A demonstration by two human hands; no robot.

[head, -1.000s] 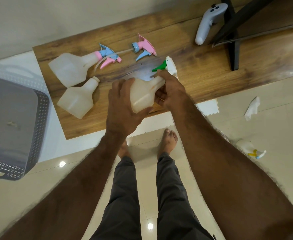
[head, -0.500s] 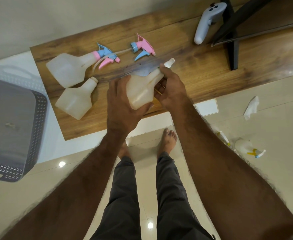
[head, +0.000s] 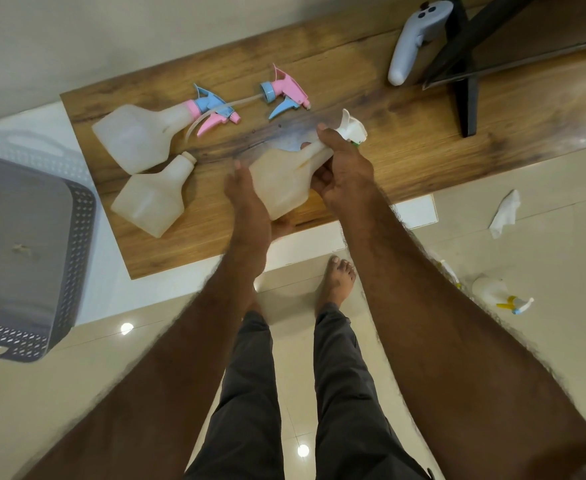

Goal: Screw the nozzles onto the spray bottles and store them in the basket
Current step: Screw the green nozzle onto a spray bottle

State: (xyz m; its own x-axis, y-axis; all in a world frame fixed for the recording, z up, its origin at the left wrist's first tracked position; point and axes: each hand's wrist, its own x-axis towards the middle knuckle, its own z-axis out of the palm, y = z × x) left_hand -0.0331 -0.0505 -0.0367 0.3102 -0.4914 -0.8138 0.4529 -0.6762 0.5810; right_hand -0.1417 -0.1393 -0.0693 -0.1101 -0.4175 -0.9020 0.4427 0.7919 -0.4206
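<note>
Over the wooden table's [head: 406,140] front edge I hold a translucent spray bottle [head: 281,178]. My left hand [head: 250,206] cups its base. My right hand [head: 343,168] wraps its neck, just below the white-and-green nozzle [head: 352,128] that sits on top. A second bottle [head: 135,136] with a pink-and-blue nozzle [head: 212,109] lies at the table's left. In front of it lies a bottle without a nozzle [head: 153,199]. A loose pink-and-blue nozzle [head: 284,93] with its tube lies behind my hands. The grey basket [head: 77,244] stands at the far left.
A grey controller [head: 413,39] and a black stand [head: 468,81] occupy the table's right end. On the tiled floor to the right lie a crumpled tissue [head: 504,213] and another bottle [head: 492,292] with a yellow-and-blue nozzle. My bare feet stand below the table edge.
The held bottle has turned in my hands: the green trigger that pointed left is now out of sight and the white nozzle top faces up. My left hand slid from the bottle's side to its base.
</note>
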